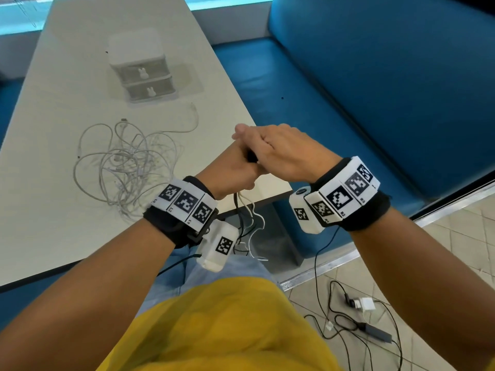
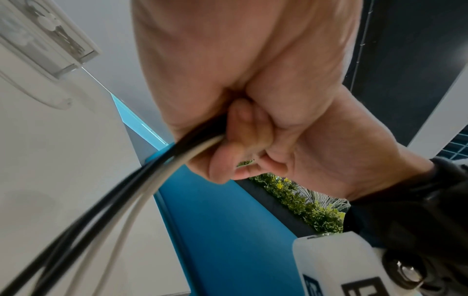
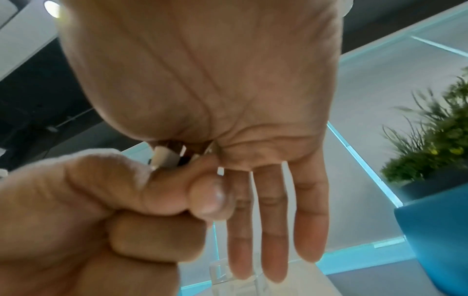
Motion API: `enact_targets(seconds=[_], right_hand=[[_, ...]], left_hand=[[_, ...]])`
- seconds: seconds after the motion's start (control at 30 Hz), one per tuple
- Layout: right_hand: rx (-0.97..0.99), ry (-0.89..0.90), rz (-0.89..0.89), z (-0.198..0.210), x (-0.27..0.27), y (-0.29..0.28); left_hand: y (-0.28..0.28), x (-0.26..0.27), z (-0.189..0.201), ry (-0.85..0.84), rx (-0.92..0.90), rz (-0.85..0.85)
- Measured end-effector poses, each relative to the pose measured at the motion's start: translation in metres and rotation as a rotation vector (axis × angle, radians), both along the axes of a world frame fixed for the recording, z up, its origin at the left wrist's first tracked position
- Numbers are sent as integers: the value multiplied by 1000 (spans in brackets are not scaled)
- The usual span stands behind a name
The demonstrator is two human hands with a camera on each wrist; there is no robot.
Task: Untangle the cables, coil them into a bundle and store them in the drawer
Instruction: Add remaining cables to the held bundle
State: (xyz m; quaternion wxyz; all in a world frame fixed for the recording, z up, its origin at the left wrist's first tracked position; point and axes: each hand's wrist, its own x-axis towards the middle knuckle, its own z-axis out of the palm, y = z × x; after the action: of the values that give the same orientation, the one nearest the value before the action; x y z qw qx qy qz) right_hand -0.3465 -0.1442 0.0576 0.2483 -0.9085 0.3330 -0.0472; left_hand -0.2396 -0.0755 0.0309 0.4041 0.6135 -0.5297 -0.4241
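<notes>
Both hands meet at the middle of the frame, over the right edge of the bench [image 1: 53, 236].

The left hand [image 1: 230, 172] has a narrow grip, curled around black and white cables [image 2: 162, 166] that hang down from it. The right hand [image 1: 284, 153] lies across it with straight fingers [image 3: 268, 220]; its thumb is hidden. A tangle of white cables [image 1: 128, 164] lies on the bench at left of center. The small drawer unit [image 1: 142, 68] stands in the upper left, both drawers closed.

A cafe-like seating booth: blue padded bench [image 1: 348, 76] beside a long white table [image 1: 53, 156].
</notes>
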Motion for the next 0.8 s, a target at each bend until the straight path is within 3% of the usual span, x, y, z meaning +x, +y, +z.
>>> enact_targets(seconds=[0.07,0.23,0.33,0.5,0.6,0.7,0.8], right_hand=[[95,-63,17,-1,-3,-2],[694,-620,-189,-19,7,-3],[1037,-642,-225,-44,21,4],[1034,-481,-204,-71,26,14],[849,-325,-143,-86,14,23],[865,-272,-218,-103,-9,24],[884,-249,-236,-108,-22,20]], left_hand=[[0,0,-1,35,18,20],[-5,-4,-2,209,-9,162],[-5,3,-5,339,-35,297],[-2,17,-7,516,-89,338],[-4,31,5,499,-115,450],[-6,51,18,522,-153,570],[-8,52,21,494,-174,554]])
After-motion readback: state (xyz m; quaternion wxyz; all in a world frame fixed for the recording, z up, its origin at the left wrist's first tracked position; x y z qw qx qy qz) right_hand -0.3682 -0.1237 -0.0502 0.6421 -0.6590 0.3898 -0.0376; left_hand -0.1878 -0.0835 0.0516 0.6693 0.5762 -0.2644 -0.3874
